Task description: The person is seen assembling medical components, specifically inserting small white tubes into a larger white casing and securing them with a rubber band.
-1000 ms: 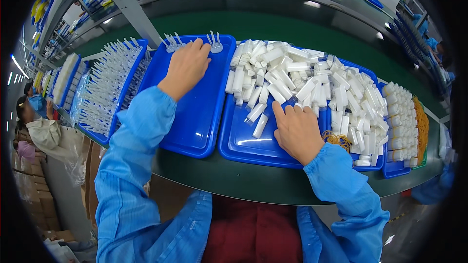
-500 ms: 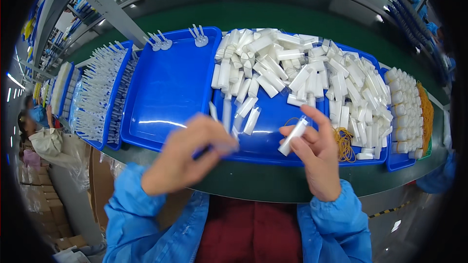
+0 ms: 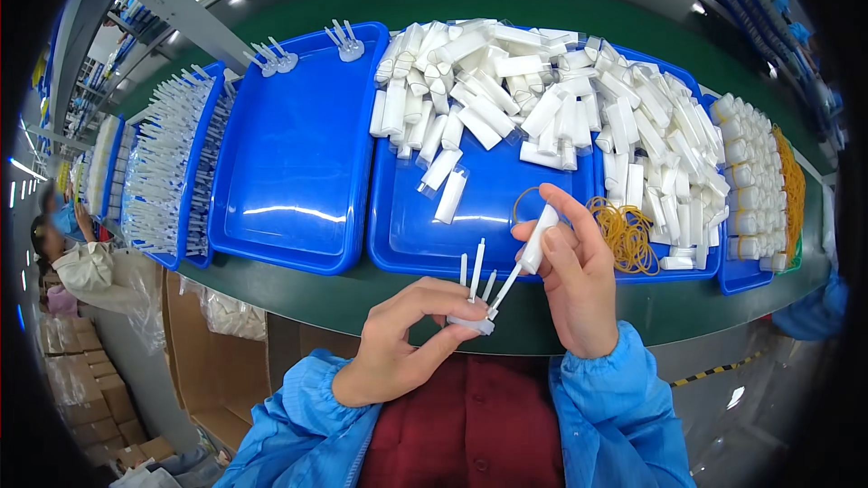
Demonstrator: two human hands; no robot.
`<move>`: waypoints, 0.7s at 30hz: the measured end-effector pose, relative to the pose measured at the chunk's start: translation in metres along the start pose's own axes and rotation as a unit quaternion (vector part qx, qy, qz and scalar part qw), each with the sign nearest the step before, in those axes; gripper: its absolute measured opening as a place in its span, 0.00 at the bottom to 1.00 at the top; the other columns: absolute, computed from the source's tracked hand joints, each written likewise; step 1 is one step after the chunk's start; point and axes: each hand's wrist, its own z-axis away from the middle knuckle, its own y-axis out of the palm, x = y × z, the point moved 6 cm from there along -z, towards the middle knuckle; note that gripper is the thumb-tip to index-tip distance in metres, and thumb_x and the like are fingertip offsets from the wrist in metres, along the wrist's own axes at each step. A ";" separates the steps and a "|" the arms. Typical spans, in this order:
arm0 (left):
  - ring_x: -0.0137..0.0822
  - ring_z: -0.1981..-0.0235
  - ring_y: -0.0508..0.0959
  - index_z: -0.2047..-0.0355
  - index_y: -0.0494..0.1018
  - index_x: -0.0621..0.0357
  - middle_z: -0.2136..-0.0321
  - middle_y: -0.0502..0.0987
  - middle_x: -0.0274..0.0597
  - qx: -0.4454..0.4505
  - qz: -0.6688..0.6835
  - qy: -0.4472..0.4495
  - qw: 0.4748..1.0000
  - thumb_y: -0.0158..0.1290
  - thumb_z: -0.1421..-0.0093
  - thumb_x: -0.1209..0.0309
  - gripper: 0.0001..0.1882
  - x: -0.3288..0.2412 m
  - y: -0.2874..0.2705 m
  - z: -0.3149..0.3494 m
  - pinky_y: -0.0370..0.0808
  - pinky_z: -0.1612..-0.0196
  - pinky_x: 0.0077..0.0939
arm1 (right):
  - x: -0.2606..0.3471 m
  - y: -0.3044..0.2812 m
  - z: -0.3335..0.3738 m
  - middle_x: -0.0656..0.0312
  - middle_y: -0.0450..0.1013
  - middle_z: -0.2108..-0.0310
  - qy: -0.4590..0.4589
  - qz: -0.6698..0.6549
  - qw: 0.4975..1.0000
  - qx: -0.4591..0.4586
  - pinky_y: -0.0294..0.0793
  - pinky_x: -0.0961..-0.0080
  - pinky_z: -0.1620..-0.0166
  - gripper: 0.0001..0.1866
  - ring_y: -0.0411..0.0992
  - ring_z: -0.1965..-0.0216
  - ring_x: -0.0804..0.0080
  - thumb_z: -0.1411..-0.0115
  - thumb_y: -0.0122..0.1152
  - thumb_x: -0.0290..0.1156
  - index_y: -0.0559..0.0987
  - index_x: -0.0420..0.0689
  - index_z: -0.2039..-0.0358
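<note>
Low at the centre, my left hand point(image 3: 407, 334) pinches a white round base point(image 3: 472, 325) with several thin white rods standing up from it. One rod point(image 3: 508, 287) leans right, and its upper end meets a white sleeve point(image 3: 541, 239). My right hand point(image 3: 579, 280) grips that sleeve between thumb and fingers; whether the rod goes inside it is too small to tell. A thin rubber band point(image 3: 515, 208) loops beside my right fingers. Beyond my hands, a blue tray point(image 3: 416, 244) carries a heap of similar white sleeves point(image 3: 479, 81) in clear film.
Left stands a blue tray point(image 3: 289, 154) with rodded bases point(image 3: 346, 41) at its far edge. Trays of upright white rods point(image 3: 163, 172) lie farther left. Rubber bands point(image 3: 624, 235) and more sleeves point(image 3: 669, 163) are at right, beside bundled white pieces point(image 3: 746, 181). An open carton point(image 3: 217, 343) sits below.
My left hand, blurred before, has come lower and right and now shows the rodded base. My right hand has tilted the sleeve onto a rod's end. The whole view has shifted slightly.
</note>
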 end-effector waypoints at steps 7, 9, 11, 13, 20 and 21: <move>0.39 0.59 0.82 0.58 0.74 0.66 0.60 0.80 0.54 -0.010 0.027 0.010 1.000 0.59 0.43 0.87 0.13 0.006 0.005 0.006 0.79 0.53 0.32 | 0.005 -0.004 0.003 0.51 0.79 0.55 -0.031 0.038 0.999 0.002 0.74 0.78 0.52 0.27 0.75 0.58 0.77 0.31 0.57 0.31 0.63 0.38 0.34; 0.39 0.58 0.82 0.58 0.74 0.66 0.59 0.79 0.54 -0.004 0.028 0.018 0.999 0.59 0.42 0.87 0.13 0.007 0.006 0.007 0.79 0.53 0.32 | 0.004 -0.005 0.005 0.51 0.79 0.55 -0.030 0.036 0.999 0.004 0.74 0.78 0.52 0.27 0.75 0.58 0.77 0.30 0.57 0.31 0.63 0.38 0.35; 0.40 0.58 0.82 0.58 0.74 0.66 0.59 0.79 0.54 -0.010 0.034 0.014 0.999 0.59 0.42 0.87 0.13 0.008 0.006 0.008 0.79 0.53 0.32 | 0.003 -0.005 0.005 0.51 0.79 0.55 -0.023 0.028 0.999 0.001 0.74 0.78 0.52 0.27 0.76 0.58 0.77 0.30 0.56 0.31 0.63 0.38 0.35; 0.40 0.57 0.82 0.57 0.74 0.66 0.58 0.79 0.54 -0.010 0.037 0.015 0.999 0.59 0.42 0.87 0.13 0.008 0.006 0.009 0.80 0.53 0.32 | 0.002 -0.003 0.004 0.51 0.79 0.55 -0.011 0.016 1.000 -0.006 0.74 0.77 0.51 0.26 0.76 0.58 0.77 0.30 0.56 0.31 0.64 0.38 0.35; 0.40 0.57 0.82 0.58 0.74 0.65 0.57 0.78 0.55 -0.032 0.001 0.030 0.999 0.59 0.43 0.88 0.14 0.009 0.006 0.010 0.80 0.52 0.33 | 0.001 0.000 0.008 0.50 0.78 0.55 -0.041 0.056 0.997 0.023 0.75 0.75 0.50 0.27 0.76 0.55 0.73 0.32 0.57 0.27 0.63 0.37 0.35; 0.40 0.56 0.82 0.58 0.74 0.65 0.57 0.78 0.55 -0.041 -0.014 0.039 0.998 0.59 0.43 0.88 0.14 0.008 0.006 0.009 0.80 0.52 0.33 | 0.000 0.006 0.014 0.49 0.78 0.54 -0.055 0.082 0.994 0.035 0.75 0.74 0.49 0.27 0.76 0.55 0.72 0.32 0.58 0.25 0.63 0.37 0.35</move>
